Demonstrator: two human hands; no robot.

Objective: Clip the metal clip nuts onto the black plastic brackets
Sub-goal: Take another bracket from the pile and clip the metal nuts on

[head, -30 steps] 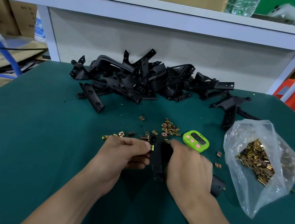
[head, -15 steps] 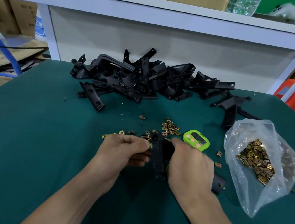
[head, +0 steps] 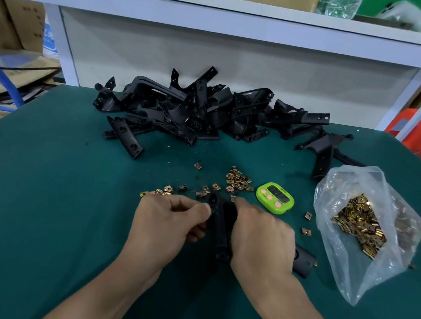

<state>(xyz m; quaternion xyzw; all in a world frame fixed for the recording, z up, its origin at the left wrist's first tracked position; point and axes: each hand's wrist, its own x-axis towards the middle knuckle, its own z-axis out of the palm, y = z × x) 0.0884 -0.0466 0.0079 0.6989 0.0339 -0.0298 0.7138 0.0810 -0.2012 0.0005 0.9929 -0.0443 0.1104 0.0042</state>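
Observation:
Both hands hold one black plastic bracket (head: 221, 228) upright above the green table. My right hand (head: 260, 236) wraps its right side. My left hand (head: 168, 221) pinches its upper left edge with thumb and forefinger; any clip nut between them is hidden. Loose brass-coloured clip nuts (head: 237, 180) lie scattered just beyond the hands. A heap of black brackets (head: 196, 114) fills the far middle of the table.
A clear plastic bag of clip nuts (head: 362, 229) lies at the right. A green timer (head: 275, 197) sits between bag and loose nuts. One more black part (head: 303, 261) rests by my right wrist. A white shelf frame (head: 224, 18) rises behind the table.
Both hands with the bracket have shifted very slightly away from me; the grip looks the same.

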